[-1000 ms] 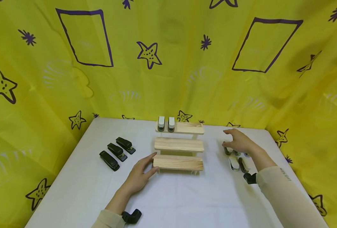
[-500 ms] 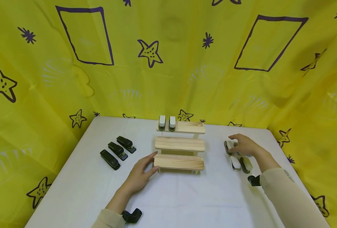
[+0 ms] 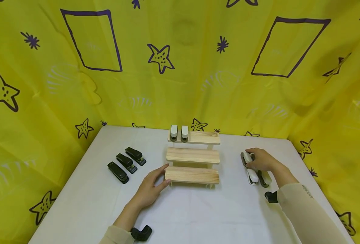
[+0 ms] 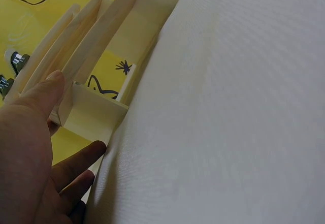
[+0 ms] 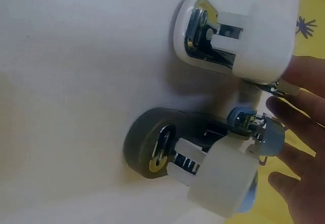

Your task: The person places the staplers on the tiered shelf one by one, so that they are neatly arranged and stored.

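Pale wood forms the three-tiered rack (image 3: 193, 156) at the middle of the white table (image 3: 198, 213), and I have the left hand (image 3: 150, 187) at the left end of its lowest tier, thumb and forefinger pinching the board and the other fingers spread below. On the top tier, a white-topped stapler (image 3: 174, 131) sits near the left end with its twin (image 3: 184, 132) just beside it.

Over on the right side of the table, my right hand (image 3: 261, 160) reaches down among more small staplers, thumb and forefinger apart at a light stapler (image 3: 245, 158); whether they grip it I cannot tell (the wrist camera shows only part of that hand, behind the staplers). Nearer me stand a white stapler (image 5: 266, 36) and a dark-based stapler (image 5: 223, 176), side by side, with a light blue stapler (image 5: 271, 140) close behind.

Three black staplers (image 3: 126, 163) lie in a slanting row left of the rack. Yellow curtain (image 3: 183, 91) hangs behind.
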`<state>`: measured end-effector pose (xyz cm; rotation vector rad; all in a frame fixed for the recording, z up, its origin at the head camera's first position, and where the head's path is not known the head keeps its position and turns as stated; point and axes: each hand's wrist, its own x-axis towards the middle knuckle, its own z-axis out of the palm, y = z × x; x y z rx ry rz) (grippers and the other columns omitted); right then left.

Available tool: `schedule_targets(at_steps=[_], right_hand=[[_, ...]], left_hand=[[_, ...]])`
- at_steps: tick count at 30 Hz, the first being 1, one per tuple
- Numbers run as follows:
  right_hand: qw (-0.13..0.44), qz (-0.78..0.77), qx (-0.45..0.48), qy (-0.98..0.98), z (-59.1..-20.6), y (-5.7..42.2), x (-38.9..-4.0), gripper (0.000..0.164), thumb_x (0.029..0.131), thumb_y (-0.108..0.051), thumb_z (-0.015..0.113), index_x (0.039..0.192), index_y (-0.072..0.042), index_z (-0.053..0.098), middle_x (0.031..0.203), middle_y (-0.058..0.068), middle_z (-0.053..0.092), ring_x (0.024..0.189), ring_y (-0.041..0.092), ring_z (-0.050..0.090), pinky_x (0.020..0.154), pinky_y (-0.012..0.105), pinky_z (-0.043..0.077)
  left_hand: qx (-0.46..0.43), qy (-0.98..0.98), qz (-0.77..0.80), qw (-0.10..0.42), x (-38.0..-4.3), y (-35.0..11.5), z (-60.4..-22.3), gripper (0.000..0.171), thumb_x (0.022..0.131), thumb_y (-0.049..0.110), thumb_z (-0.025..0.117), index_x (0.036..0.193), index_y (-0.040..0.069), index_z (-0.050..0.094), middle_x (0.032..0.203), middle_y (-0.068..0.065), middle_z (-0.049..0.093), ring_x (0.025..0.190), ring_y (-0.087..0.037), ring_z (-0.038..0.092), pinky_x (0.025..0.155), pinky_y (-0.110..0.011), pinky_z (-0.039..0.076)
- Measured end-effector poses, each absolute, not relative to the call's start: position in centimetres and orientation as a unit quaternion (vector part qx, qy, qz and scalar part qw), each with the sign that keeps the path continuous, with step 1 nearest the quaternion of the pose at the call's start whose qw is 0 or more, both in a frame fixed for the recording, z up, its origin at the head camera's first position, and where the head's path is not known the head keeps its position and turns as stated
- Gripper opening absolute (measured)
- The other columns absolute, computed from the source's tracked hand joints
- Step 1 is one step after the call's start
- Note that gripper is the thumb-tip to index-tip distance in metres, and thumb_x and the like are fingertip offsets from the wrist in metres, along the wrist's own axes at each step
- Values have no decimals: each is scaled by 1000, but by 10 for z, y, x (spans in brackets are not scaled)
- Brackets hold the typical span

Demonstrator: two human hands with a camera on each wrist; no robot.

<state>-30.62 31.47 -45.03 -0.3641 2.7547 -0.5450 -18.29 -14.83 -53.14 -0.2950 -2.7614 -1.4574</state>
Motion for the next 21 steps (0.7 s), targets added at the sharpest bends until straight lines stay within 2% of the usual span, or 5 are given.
schedule_targets(at_steps=[10,21], right_hand=[[154,-184,-123,963,-454,316,-305,76,91,-21,77,153,7,41,149,42,42,132,58,47,110,72,39],[133,-193,-123,964,-462,318,-307,74,91,-29,78,149,6,46,147,38,48,128,54,52,108,71,42]], left_hand=[[-97,-878,-469,5,-183,-148,-532,61,98,50,67,154,50,42,158,6,51,152,-27,39,125,-60,28],[-102,-877,-468,9,-184,-148,-533,61,98,50,67,154,49,42,156,6,52,152,-27,40,125,-59,29]])
